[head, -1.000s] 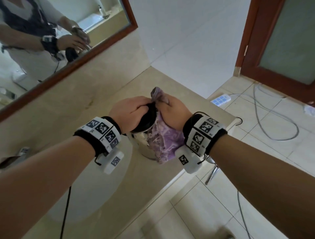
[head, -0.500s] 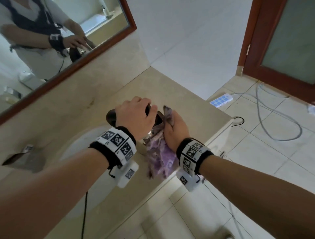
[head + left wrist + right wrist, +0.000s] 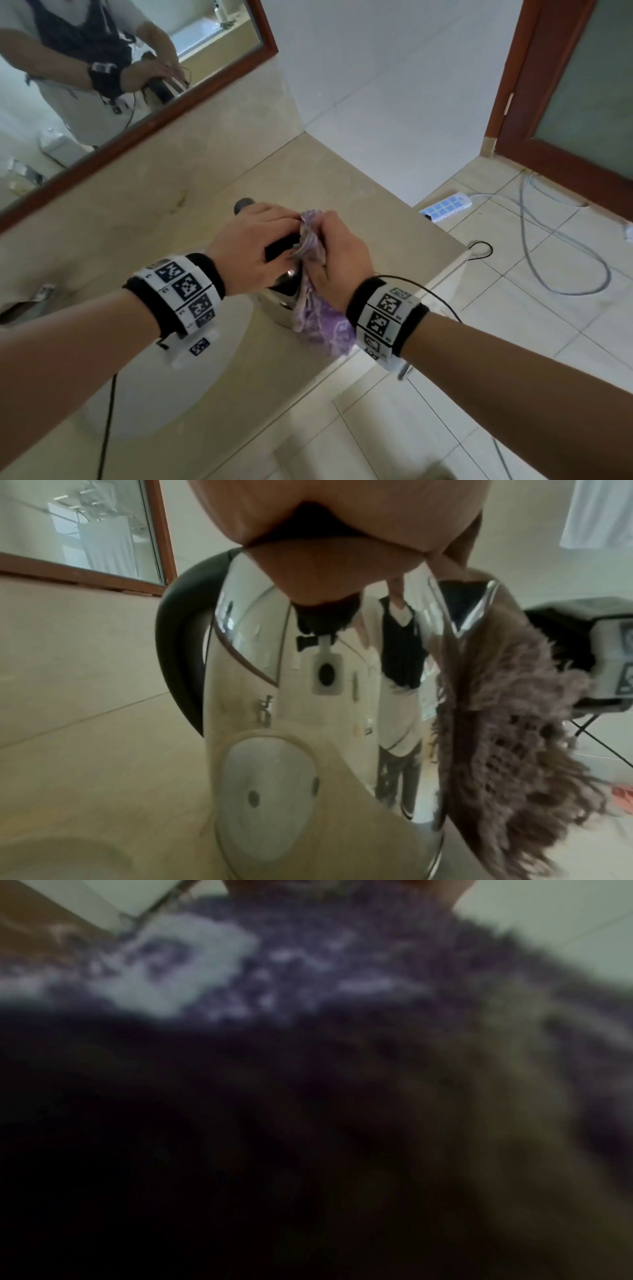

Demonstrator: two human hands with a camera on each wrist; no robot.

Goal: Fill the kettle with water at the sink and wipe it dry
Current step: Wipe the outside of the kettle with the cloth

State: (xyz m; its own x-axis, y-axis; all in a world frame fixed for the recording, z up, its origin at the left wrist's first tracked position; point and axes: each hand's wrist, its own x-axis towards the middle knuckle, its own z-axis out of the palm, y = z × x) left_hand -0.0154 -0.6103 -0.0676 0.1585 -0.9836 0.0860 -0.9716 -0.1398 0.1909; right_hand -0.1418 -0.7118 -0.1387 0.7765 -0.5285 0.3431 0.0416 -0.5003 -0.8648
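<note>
Nearest, two forearms reaching forward with marker-printed wristbands [image 3: 186,294], meeting over the beige countertop [image 3: 274,171]. Left hand [image 3: 253,246] clamped down over the top of the kettle [image 3: 279,298], fingers curled round its black lid and upper handle. Right hand [image 3: 339,255] closed on a purple cloth [image 3: 318,318], bunching the upper end at the kettle's top right edge while the rest hangs down the steel wall on that side.

Kettle standing upright on the countertop, just right of the white sink basin [image 3: 144,387], long axis vertical. From the left wrist view, mirrored steel body [image 3: 308,723] straight up and down, black handle [image 3: 178,653] curving down the side toward the mirror wall, fringed cloth [image 3: 507,723] pressed along the opposite flank. Spout hidden under hands and cloth, so its heading cannot be told. Right wrist view mostly dark and blurred, filled by the cloth [image 3: 308,969].

Further back, a chrome tap [image 3: 37,298] at the left edge and a wood-framed mirror [image 3: 263,41] above the backsplash. Beyond the counter's end, a white power strip [image 3: 445,207] and grey cables [image 3: 565,260] on the tiled floor, then a brown door [image 3: 507,102].
</note>
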